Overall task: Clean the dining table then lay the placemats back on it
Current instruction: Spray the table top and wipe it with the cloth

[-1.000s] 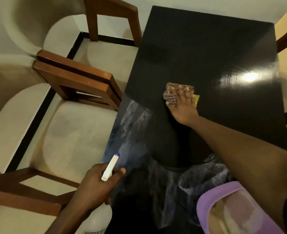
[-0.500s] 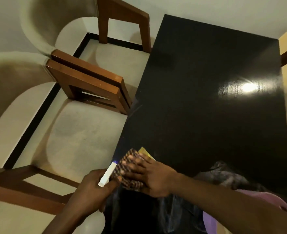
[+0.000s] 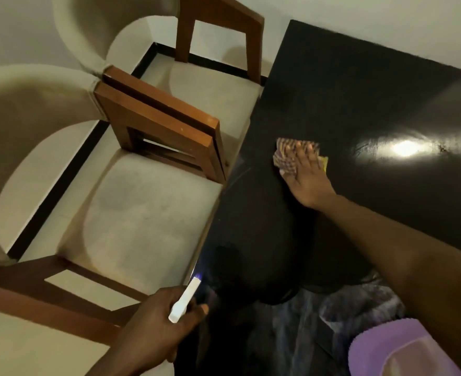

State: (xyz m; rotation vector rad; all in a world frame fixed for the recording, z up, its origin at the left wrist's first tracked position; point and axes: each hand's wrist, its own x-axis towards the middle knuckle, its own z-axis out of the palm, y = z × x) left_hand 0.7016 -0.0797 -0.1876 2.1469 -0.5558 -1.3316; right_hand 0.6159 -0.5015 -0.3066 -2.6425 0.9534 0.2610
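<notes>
Under the right hand (image 3: 306, 180), a checked cloth (image 3: 287, 158) with a yellow edge lies flat on the black worktop (image 3: 359, 104). Half a second ago that hand and cloth were at the near edge, right beside the left hand; now the arm is stretched out and they sit well apart from it, toward the middle of the worktop, as they did a second ago. The right grip is spread, fingers apart and laid flat, pressing the cloth down rather than clutching it. A bright glare shows on the surface off to the right of this hand.

Close to the near edge, the left hand (image 3: 158, 324) is in much the same place as before. Its grip is closed around a white spray bottle (image 3: 184, 299), whose nozzle points toward the worktop. Two cushioned wooden chairs (image 3: 142, 218) stand left of it. A purple item (image 3: 403, 351) shows at the lower right, below the right forearm.
</notes>
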